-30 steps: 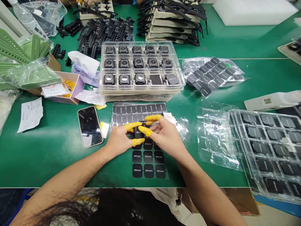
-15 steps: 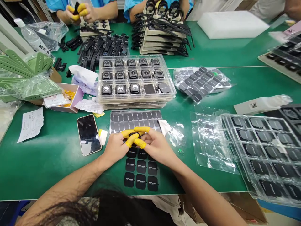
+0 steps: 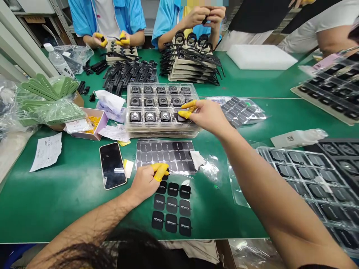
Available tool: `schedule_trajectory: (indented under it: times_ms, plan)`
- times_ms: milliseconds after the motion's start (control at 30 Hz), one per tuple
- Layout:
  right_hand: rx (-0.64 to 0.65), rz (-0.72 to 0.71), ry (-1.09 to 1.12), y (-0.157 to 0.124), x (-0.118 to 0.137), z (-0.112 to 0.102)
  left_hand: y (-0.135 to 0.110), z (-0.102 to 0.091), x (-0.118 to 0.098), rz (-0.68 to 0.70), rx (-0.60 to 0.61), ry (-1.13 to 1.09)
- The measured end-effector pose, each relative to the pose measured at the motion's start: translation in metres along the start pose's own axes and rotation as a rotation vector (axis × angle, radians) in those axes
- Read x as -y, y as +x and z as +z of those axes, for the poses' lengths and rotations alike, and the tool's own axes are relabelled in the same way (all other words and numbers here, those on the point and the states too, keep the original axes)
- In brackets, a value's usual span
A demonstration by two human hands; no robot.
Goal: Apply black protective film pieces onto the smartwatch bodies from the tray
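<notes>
My right hand (image 3: pixel 204 114), with yellow finger covers, reaches over the front row of a clear tray (image 3: pixel 129 125) that holds square black smartwatches (image 3: pixel 165 116). Its thumb and fingers close on a black square piece (image 3: pixel 183 118) near the tray's front right corner. My left hand (image 3: pixel 147 181) stays low at the middle, fingers curled and pinched. A dark bit shows at its fingertips, mostly hidden. Below it lies a sheet of black square stickers with white lettering (image 3: pixel 171 204). Just beyond the left hand is another sticker sheet (image 3: pixel 165 151) under clear film.
A phone (image 3: pixel 113 165) lies left of the sheets. Further left are green watch straps (image 3: pixel 50 108) and a box of yellow finger covers (image 3: pixel 97 127). Clear trays (image 3: pixel 294 160) stand at right. Across the table, co-workers handle black parts beside stacked strapped watches (image 3: pixel 187 63).
My hands have parted. The right one has moved forward to the tray; the left stays near the sticker sheets. The view has tilted up, showing more of the co-workers.
</notes>
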State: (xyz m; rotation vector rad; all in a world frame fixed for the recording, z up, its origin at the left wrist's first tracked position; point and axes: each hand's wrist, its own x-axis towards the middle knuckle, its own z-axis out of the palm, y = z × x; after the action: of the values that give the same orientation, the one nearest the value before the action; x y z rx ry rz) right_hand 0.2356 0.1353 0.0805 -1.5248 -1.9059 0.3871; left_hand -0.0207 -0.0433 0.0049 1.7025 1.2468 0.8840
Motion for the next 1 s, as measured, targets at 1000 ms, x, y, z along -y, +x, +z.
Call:
schedule_trajectory:
  times_ms: [1000]
  plan:
    - [0.018,0.027,0.572,-0.19,0.041,0.093,0.005,-0.002,-0.007,-0.249,0.054,-0.067]
